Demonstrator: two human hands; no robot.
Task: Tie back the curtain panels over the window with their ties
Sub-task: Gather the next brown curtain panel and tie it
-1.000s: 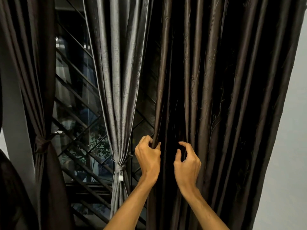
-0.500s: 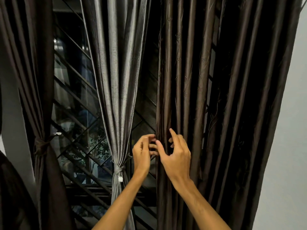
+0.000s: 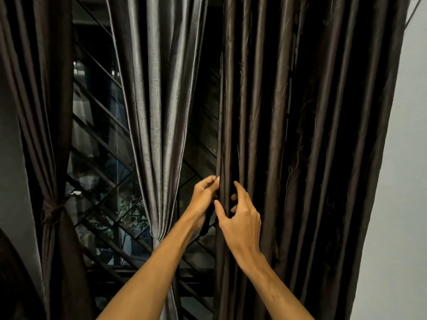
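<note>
A wide dark brown curtain panel point(image 3: 300, 135) hangs loose on the right. My left hand point(image 3: 204, 198) pinches its left edge at waist height. My right hand point(image 3: 240, 218) curls round the first folds right beside it, thumb in front. A thin dark strip point(image 3: 205, 224) dangles below my left hand; I cannot tell if it is the tie. In the middle a grey curtain panel point(image 3: 159, 112) is gathered and tied low down. At the far left a brown panel point(image 3: 41, 112) is held by its tie point(image 3: 52, 210).
Between the panels the window point(image 3: 101, 158) shows dark glass with a diagonal metal grille. A pale wall point(image 3: 402, 181) runs down the right side, and another strip of wall point(image 3: 11, 158) shows at the far left.
My right hand came left from the middle folds to the panel's edge and closed on the folds next to my left hand. The left hand kept its hold on the edge.
</note>
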